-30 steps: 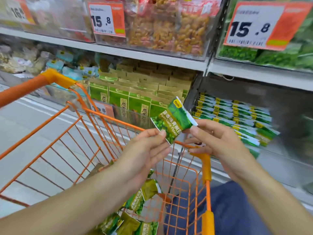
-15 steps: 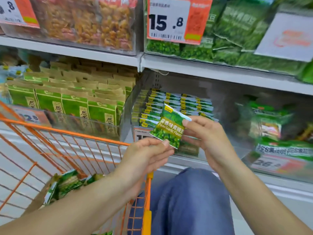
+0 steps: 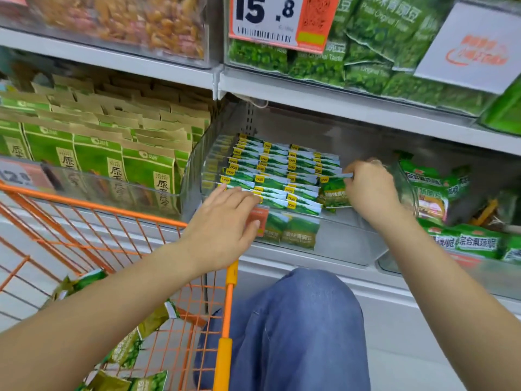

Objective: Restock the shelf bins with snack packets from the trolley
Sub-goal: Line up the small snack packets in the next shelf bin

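My right hand (image 3: 368,190) pinches the top edge of a green pea packet (image 3: 334,193) and holds it upright inside the clear shelf bin (image 3: 346,238), just right of the rows of green packets (image 3: 270,173) standing there. My left hand (image 3: 225,224) reaches flat over the bin's front rim, its straight fingers touching the front packets of the left rows. The orange wire trolley (image 3: 222,328) stands at lower left, with several loose green packets (image 3: 132,348) on its bottom.
A bin of brown-and-green bags (image 3: 98,153) sits left of the target bin, and a bin of other green snack bags (image 3: 439,193) sits right. The shelf above carries more bins and a 15.8 price tag (image 3: 282,18). My denim-clad knee (image 3: 298,323) is below.
My view and both hands moved toward the shelf. The packet went from in front of the bin into it; my left hand let it go and landed on the front rows.
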